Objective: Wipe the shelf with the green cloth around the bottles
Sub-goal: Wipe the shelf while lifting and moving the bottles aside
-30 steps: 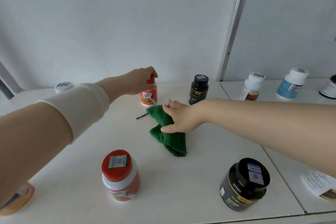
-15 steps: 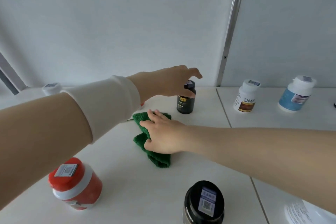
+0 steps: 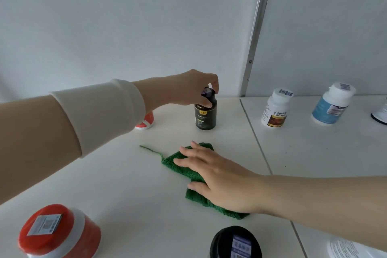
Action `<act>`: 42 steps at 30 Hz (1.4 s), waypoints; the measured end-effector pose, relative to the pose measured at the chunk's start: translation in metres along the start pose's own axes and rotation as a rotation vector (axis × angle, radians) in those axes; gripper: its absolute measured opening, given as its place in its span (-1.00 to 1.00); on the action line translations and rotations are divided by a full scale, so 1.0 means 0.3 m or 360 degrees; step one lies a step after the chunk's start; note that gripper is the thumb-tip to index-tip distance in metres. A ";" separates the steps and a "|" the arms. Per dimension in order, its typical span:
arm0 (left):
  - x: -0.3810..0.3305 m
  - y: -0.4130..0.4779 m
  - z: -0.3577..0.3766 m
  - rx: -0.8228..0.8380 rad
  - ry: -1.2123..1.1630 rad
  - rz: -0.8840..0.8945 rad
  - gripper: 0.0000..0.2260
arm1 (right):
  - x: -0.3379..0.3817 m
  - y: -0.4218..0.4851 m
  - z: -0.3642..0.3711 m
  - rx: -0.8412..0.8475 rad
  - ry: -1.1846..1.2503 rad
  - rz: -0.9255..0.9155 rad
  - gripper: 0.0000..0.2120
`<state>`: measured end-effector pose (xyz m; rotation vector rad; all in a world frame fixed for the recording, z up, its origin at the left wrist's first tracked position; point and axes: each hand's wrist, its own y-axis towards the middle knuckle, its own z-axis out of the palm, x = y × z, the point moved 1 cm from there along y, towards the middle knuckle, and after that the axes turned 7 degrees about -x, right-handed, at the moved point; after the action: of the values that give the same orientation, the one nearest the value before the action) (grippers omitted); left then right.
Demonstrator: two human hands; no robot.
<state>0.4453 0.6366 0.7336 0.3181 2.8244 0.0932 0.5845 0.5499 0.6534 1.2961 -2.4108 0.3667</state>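
Head view: the right hand (image 3: pixel 219 180), fingers spread flat, presses the folded green terry cloth (image 3: pixel 198 198) on the white shelf (image 3: pixel 125 184). At 12 o'clock from the cloth, the left hand (image 3: pixel 188 90) pinches the cap of the black plastic bottle (image 3: pixel 205 114). Step, as judged: clearing this bottle. The next move calls for lifting it and wiping beneath.

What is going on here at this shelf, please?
A person is cleaning a white shelf. The right hand presses flat on the green cloth. The fingers of the left hand grip the cap of the black bottle at the back, which appears to stand on the shelf.
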 end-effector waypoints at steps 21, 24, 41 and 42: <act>0.009 -0.017 -0.166 -0.0396 -0.0021 -0.0052 -0.70 | -0.379 0.304 -0.186 -0.0448 -0.0431 0.1180 -0.52; -0.003 -0.021 -0.149 -0.0375 0.0003 -0.0019 -0.69 | -0.312 0.244 -0.162 -0.0355 -0.0455 0.1384 -0.44; -0.039 -0.012 0.015 -0.0100 0.0067 0.0033 -0.71 | -0.164 0.028 -0.077 0.0000 -0.0304 0.1068 -0.40; -0.033 -0.013 0.018 -0.0093 0.0076 0.0030 -0.70 | -0.197 0.081 -0.095 -0.0031 -0.0328 0.1039 -0.41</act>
<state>0.4553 0.6309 0.7309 0.3335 2.8599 0.1897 0.5995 0.6182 0.6516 0.5199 -2.9629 0.3902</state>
